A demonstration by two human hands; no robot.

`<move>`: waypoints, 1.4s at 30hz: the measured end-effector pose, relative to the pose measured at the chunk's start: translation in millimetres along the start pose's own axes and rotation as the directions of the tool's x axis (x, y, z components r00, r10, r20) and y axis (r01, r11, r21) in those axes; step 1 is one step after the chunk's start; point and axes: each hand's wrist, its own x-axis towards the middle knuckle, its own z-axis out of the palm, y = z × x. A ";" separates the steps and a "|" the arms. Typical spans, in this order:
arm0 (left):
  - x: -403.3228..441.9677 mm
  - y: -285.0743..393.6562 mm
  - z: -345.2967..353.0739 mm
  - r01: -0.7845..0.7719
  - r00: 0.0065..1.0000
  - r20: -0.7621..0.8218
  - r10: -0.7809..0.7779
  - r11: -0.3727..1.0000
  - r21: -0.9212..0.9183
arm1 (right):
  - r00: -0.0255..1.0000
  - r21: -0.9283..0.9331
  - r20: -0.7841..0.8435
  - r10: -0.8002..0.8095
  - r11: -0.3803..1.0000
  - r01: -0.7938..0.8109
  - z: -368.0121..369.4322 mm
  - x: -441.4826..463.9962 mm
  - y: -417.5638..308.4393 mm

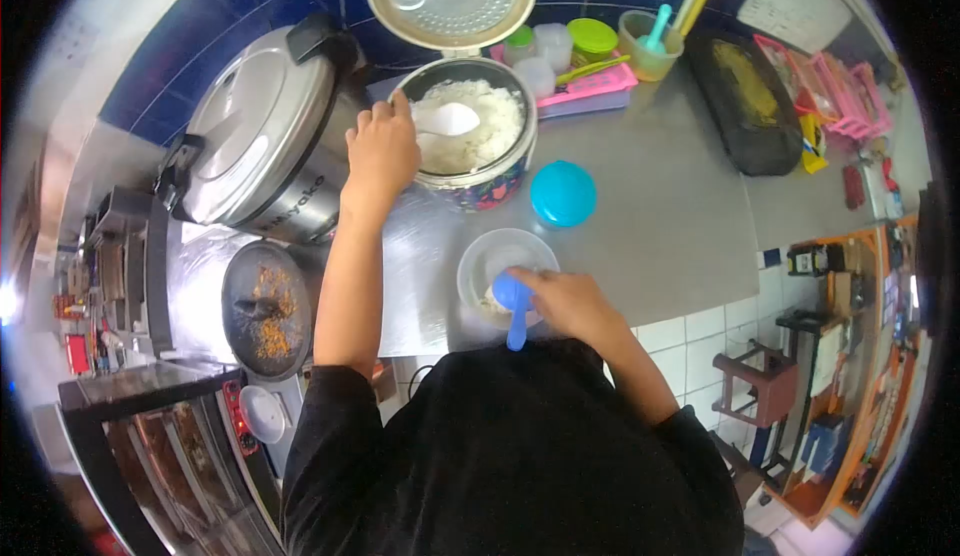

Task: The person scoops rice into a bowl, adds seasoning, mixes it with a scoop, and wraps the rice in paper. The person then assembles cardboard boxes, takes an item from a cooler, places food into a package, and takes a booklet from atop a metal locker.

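My left hand (385, 151) is at the left rim of an open rice cooker (470, 184), closed around the handle end of a white rice paddle (450, 119). The paddle's blade lies over the white rice (485, 136) inside the pot. Lower down, my right hand (570, 306) grips a small blue scoop (515, 321) over a translucent plastic bowl (482, 251). A little rice shows in the bowl beside the scoop; my fingers partly cover its right side. Just above this bowl stands a round container with a turquoise lid (563, 194).
A large silver cooker (265, 131) stands at left, near a dark pan with orange crumbs (265, 306). Behind the rice cooker are lidded tubs (592, 41), a pink tray (600, 84) and a cup with utensils (648, 54). A black case (742, 106) lies at right.
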 end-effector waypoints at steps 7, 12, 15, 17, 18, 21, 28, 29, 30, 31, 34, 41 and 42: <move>-76.0 40.7 12.2 -0.023 0.999 0.018 0.044 0.769 -0.639 | 0.718 0.450 -0.176 0.673 0.704 -0.550 31.7 -112.8 62.2; -168.2 62.9 115.8 0.838 0.545 0.828 -0.128 0.114 -0.534 | 0.185 0.655 0.073 0.980 0.093 -0.750 185.6 -276.4 120.1; -199.4 66.0 132.8 0.812 0.584 0.812 -0.013 0.037 -0.583 | -0.105 0.628 -0.094 0.990 -0.023 -0.778 351.4 -382.3 129.4; -193.2 77.2 105.5 0.830 0.553 0.830 -0.072 0.134 -0.541 | -0.065 0.535 0.410 0.910 -0.298 -0.791 414.1 -431.3 131.8; -165.9 61.0 127.5 0.901 0.433 0.865 -0.253 0.138 -0.411 | -0.108 0.608 0.604 0.790 -0.544 -0.578 440.0 -447.2 124.8; -116.0 143.3 81.3 0.603 0.770 0.291 -0.567 0.499 -0.623 | -0.007 0.603 0.730 0.683 -0.649 -0.463 522.6 -498.3 132.4; -162.2 510.9 -73.0 -0.569 0.822 -0.507 0.259 0.403 -0.716 | -0.138 0.664 0.622 0.771 -0.613 -0.428 498.8 -628.2 248.6; -183.3 570.1 -84.8 -0.561 0.783 -0.329 0.528 0.372 -0.740 | -0.183 0.660 0.184 0.966 -0.259 -0.705 539.4 -629.6 308.3; -202.3 624.7 -98.4 -0.546 0.664 -0.179 0.726 0.307 -0.779 | 0.047 0.423 -0.492 0.869 0.286 -0.859 487.4 -655.6 335.3; -218.7 668.8 -105.3 -0.565 0.596 -0.160 0.787 0.270 -0.780 | -0.326 0.919 -0.167 0.931 0.027 -0.392 365.8 -663.6 349.3; -227.9 754.6 -98.7 -0.523 0.530 -0.113 0.840 0.219 -0.824 | -0.527 0.937 -0.343 0.778 0.244 -0.250 132.9 -714.2 368.7; -130.8 950.1 -36.0 -0.377 0.705 -0.144 0.695 0.195 -0.905 | -0.640 0.753 -0.596 0.485 0.616 -0.233 -54.1 -849.5 406.5; -119.8 976.3 -52.9 -0.345 0.701 -0.194 0.686 0.088 -0.934 | -0.594 0.682 -0.708 0.382 0.588 -0.434 -74.0 -873.5 394.9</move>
